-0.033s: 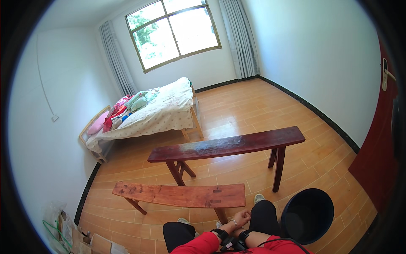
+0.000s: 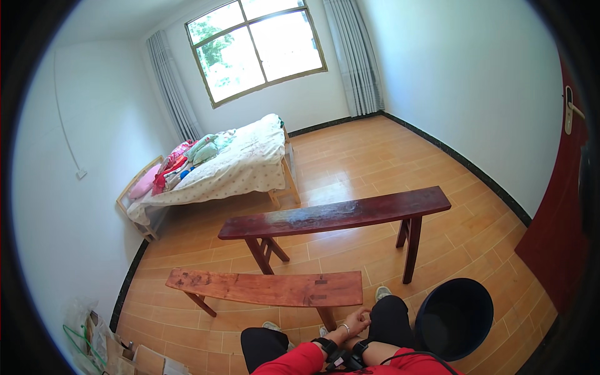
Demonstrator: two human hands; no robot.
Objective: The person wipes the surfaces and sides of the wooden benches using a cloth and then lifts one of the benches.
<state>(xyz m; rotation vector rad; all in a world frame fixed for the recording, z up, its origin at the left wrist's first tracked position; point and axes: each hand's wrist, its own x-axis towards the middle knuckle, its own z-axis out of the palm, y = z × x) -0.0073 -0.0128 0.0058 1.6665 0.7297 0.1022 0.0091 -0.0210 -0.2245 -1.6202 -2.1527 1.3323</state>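
My left hand (image 2: 356, 321), with a light bracelet at its wrist, rests between my knees, its fingers curled in. Whether anything is inside those fingers cannot be made out. My right forearm (image 2: 377, 352) crosses toward the left wrist, and the right hand is mostly hidden there. Each wrist wears a black band. Just ahead of my left hand is the right end of a low reddish-brown wooden bench (image 2: 265, 288). Beyond it stands a longer dark red bench (image 2: 337, 214), its top whitish and shiny in the left half. Neither hand visibly touches a bench.
A dark bucket (image 2: 454, 319) stands beside my right leg. Cardboard and plastic bags (image 2: 103, 344) lie at the lower left. A bed (image 2: 237, 164) with rumpled bedding fills the far left, below a window (image 2: 256, 50). A red door (image 2: 559, 206) is at the right.
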